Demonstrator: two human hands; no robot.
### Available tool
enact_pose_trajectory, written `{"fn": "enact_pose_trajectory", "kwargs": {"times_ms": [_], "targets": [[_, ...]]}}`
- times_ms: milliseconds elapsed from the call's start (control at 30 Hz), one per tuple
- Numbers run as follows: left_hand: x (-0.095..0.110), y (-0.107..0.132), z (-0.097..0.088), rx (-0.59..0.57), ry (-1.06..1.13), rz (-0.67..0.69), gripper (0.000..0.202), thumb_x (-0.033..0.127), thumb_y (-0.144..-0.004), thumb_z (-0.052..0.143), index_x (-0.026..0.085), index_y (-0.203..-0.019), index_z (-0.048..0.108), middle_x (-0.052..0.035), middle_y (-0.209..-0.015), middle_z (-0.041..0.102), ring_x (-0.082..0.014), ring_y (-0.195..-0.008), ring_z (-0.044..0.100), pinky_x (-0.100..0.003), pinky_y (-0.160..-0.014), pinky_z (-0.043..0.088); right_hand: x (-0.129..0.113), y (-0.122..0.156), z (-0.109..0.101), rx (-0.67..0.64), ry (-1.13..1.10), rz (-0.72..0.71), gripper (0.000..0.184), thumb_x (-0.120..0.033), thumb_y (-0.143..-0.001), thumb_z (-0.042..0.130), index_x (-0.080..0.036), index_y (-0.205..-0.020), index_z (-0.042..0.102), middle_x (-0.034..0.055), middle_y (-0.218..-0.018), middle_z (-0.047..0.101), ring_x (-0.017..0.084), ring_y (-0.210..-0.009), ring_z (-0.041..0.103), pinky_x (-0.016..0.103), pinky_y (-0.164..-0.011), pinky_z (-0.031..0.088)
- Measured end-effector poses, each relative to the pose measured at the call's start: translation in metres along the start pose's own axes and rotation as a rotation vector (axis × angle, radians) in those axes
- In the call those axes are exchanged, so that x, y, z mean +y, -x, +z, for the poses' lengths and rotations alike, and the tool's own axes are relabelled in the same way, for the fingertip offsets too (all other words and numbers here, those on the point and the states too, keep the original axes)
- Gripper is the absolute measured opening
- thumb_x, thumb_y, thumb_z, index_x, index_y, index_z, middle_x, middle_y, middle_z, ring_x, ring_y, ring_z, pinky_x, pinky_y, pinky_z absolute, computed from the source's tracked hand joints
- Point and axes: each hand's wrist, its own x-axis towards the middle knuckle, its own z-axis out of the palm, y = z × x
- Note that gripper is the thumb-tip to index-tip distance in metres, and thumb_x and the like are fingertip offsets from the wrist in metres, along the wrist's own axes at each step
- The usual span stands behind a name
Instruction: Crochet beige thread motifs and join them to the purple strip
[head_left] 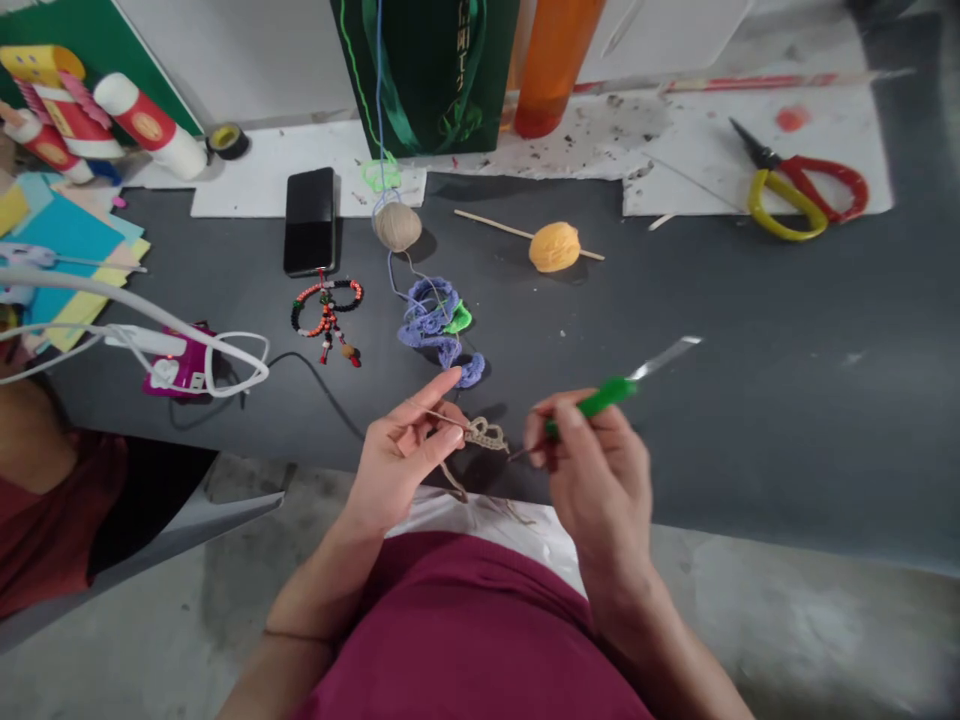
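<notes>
Between thumb and fingers, my left hand (409,450) pinches a small beige crochet piece (487,434), its index finger stretched out with yarn over it. My right hand (592,470) grips a green-handled crochet hook (607,397); its thin dark tip points at the crochet piece's right end, and a flat metal end sticks out the other way. Beyond my left hand lies a purple crocheted strip (431,315) with a green crocheted bit (457,318) on it. A ball of beige yarn (397,226) sits farther back. Loose beige yarn hangs below my left hand.
Behind are a black phone (310,220), beaded bracelet (328,308), yellow yarn ball on a stick (555,247), scissors (795,195), dark green bag (427,80) and orange bottle (555,65). White cables (247,370) and another person's arm (34,430) are at left.
</notes>
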Motion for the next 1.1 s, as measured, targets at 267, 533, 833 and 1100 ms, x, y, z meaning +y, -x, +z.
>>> {"fn": "enact_pose_trajectory", "kwargs": {"times_ms": [267,533,833,1100], "targets": [[0.001,-0.002,0.004,-0.043,0.084,-0.08,0.045,0.036,-0.078,0.093,0.029,-0.121,0.084,-0.0006,-0.078,0.072,-0.0098,-0.067,0.054,-0.027,-0.074,0.052,-0.018,0.002,-0.003,-0.12,-0.068,-0.286,0.014,-0.03,-0.102,0.068,-0.026,-0.096,0.08,0.001,-0.085,0.068,0.013,-0.068,0.067,0.029,-0.064,0.056],[0.0,-0.001,0.005,-0.086,0.087,-0.067,0.041,0.037,-0.082,0.09,0.029,-0.121,0.083,-0.001,-0.076,0.069,-0.011,-0.07,0.056,-0.024,-0.067,0.048,-0.002,0.004,-0.004,-0.156,-0.023,-0.25,0.016,-0.029,-0.104,0.065,-0.029,-0.101,0.081,-0.0001,-0.087,0.066,0.014,-0.071,0.065,0.031,-0.067,0.055],[-0.003,0.0,0.005,-0.093,0.035,-0.088,0.046,0.041,-0.082,0.089,0.026,-0.125,0.082,-0.0018,-0.077,0.069,-0.0119,-0.068,0.055,-0.025,-0.065,0.049,-0.002,0.005,-0.006,-0.142,0.019,-0.213,0.016,-0.034,-0.103,0.067,-0.029,-0.099,0.08,0.0017,-0.088,0.066,0.016,-0.072,0.066,0.036,-0.071,0.057],[-0.003,0.0,0.005,-0.105,0.039,-0.076,0.044,0.04,-0.082,0.089,0.027,-0.124,0.082,-0.0003,-0.076,0.069,-0.0107,-0.068,0.056,-0.024,-0.067,0.049,-0.002,0.006,-0.006,-0.15,0.041,-0.226,0.017,-0.032,-0.104,0.064,-0.029,-0.099,0.08,0.0017,-0.088,0.069,0.017,-0.075,0.069,0.036,-0.071,0.057]]}}
